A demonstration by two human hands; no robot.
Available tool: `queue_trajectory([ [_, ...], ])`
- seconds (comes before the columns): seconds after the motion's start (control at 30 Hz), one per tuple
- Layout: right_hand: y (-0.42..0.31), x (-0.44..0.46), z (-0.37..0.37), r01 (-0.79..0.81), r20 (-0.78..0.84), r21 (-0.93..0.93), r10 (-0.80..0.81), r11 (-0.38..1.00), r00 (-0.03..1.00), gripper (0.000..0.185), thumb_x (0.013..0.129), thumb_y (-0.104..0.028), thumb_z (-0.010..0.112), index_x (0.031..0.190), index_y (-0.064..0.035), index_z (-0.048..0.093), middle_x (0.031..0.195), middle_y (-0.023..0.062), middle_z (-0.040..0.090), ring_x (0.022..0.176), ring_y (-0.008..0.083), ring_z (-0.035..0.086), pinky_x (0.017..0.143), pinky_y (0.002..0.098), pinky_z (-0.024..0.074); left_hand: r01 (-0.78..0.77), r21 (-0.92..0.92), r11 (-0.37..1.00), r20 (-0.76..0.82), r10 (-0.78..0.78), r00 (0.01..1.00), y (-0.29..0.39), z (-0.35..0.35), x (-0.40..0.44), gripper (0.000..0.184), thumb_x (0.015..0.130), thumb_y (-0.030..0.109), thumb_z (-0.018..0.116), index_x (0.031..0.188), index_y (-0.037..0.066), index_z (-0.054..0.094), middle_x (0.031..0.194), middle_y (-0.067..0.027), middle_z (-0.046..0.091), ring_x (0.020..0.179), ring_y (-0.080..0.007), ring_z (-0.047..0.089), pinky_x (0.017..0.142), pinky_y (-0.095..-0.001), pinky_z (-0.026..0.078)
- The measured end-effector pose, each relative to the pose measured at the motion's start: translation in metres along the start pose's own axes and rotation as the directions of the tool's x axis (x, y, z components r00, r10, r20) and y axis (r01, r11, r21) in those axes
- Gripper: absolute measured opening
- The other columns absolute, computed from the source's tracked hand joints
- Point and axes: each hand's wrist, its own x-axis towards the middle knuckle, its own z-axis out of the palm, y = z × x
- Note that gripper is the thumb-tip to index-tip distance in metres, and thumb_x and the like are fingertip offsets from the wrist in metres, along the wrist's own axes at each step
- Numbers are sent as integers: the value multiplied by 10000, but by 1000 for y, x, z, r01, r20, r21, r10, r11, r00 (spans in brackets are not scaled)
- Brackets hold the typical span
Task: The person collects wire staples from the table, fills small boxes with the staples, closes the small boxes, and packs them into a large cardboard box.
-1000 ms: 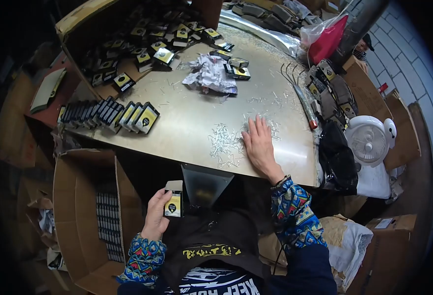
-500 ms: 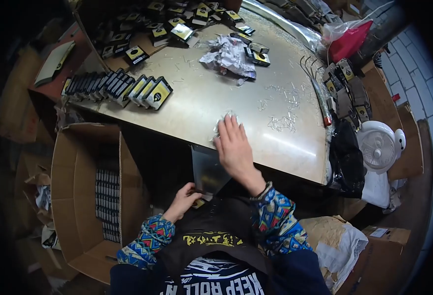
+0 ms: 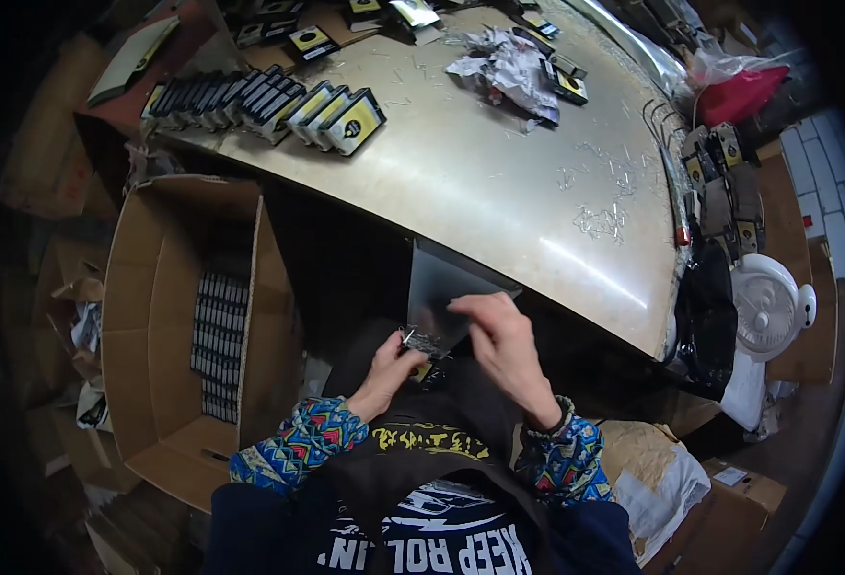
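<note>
Just below the table edge, my left hand (image 3: 387, 372) grips a small black and yellow box (image 3: 426, 372), with a heap of shiny metal pins (image 3: 420, 341) at its open top. To the right, my right hand (image 3: 509, 350) is raised with its fingers curled but apart, and nothing shows between them. More loose pins (image 3: 600, 222) lie scattered on the metal table (image 3: 461, 192). A row of black and yellow boxes (image 3: 355, 125) leans along the table's left edge.
An open carton (image 3: 159, 326) with stacked boxes (image 3: 216, 350) stands at the left. Crumpled paper (image 3: 509, 77) lies at the back of the table. On the right are a black bag (image 3: 708, 321), a white fan (image 3: 767, 305) and a red plastic bag (image 3: 740, 94).
My right hand has swept pins off the table edge and moved back over my lap. My left hand has brought the box to the edge, and pins now top it. The view has shifted.
</note>
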Motion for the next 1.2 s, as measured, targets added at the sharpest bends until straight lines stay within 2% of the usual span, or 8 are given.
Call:
queue_trajectory([
  [0.17,16,-18,58,198,50,-288,-192,937,980,383,741,-20,638,1123,-6,612,1079,136,608,958,325,567,810,425,474,-358,748,559,59,481,875,-24,-1,6,689,717,160,788,1272,-25,424,1145,-239,577,1101,-399,598,880,-463,489],
  [0.23,21,-38,74,265,285,-176,-208,948,935,478,755,-27,619,1225,34,556,1112,187,595,971,350,580,808,423,492,-354,759,547,64,478,876,-34,-10,14,732,711,165,798,1311,-10,416,1181,-233,561,1100,-404,584,886,-467,481],
  [0.4,7,-42,53,130,218,154,-162,979,962,359,877,-77,649,1217,29,606,1198,202,639,1058,366,628,864,421,528,-461,792,401,202,541,817,-14,-40,-12,850,697,158,798,1436,66,387,1223,-172,558,1107,-387,569,922,-453,465],
  [0.63,12,-14,35,-87,80,15,86,996,993,213,903,-106,683,1075,19,681,866,195,700,717,259,708,624,327,529,-699,711,76,390,785,481,36,-18,-19,961,690,152,843,1488,15,326,1375,-197,491,1200,-368,529,999,-444,425],
  [0.77,1,7,6,-296,212,210,252,932,944,174,912,-113,670,1025,20,687,693,135,677,618,198,688,587,327,517,-635,701,324,239,733,637,59,-8,-10,914,683,146,857,1435,-6,360,1281,-190,539,1199,-345,537,985,-407,448],
  [0.87,-5,13,-2,-395,226,376,331,838,916,245,892,-130,723,1082,19,681,894,146,721,771,196,706,688,320,549,-606,722,333,218,722,657,68,-2,-10,805,681,143,854,1346,-8,425,1196,-188,564,1130,-348,578,943,-392,485],
  [1.1,-4,8,16,366,-151,-159,-389,917,909,430,787,-129,803,1183,-28,670,1313,193,599,1122,372,617,924,402,530,-690,616,380,105,829,550,73,9,-11,743,674,138,845,1285,-12,449,1092,-195,570,961,-378,620,808,-420,526],
  [1.2,-11,6,23,277,-77,-132,-289,952,954,421,794,-164,794,1179,-37,683,1366,252,544,1169,395,585,930,421,526,-698,645,313,161,836,524,72,6,-10,781,674,171,868,1304,-6,441,1089,-194,572,958,-369,622,804,-420,528],
])
